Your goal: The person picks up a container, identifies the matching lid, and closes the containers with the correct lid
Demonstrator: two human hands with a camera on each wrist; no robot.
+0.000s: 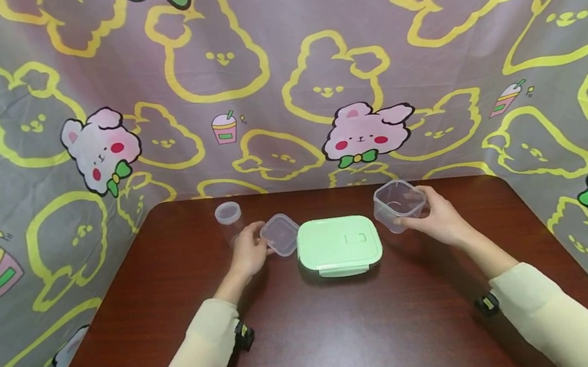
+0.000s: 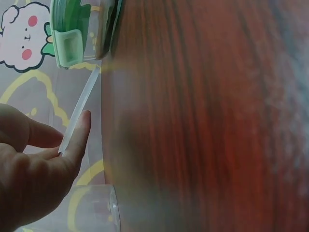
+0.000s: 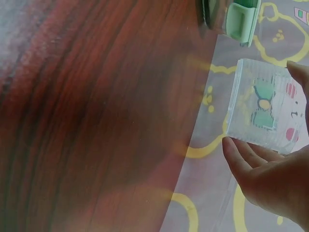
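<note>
In the head view my left hand (image 1: 250, 252) pinches a clear square plastic lid (image 1: 281, 235) by its left edge. The left wrist view shows that lid (image 2: 79, 111) edge-on and tilted, between thumb and fingers. My right hand (image 1: 438, 217) grips a clear, lidless plastic container (image 1: 400, 204) from its right side. Seen from the right wrist, the container (image 3: 263, 104) is held off the table, with fingers beneath and along its side. Between the hands sits a glass food box with a light green lid (image 1: 339, 242).
A clear round jar with a screw cap (image 1: 228, 213) stands just behind my left hand. Everything rests on a dark brown wooden table (image 1: 346, 340). A patterned cloth (image 1: 260, 36) hangs behind the table and along both sides.
</note>
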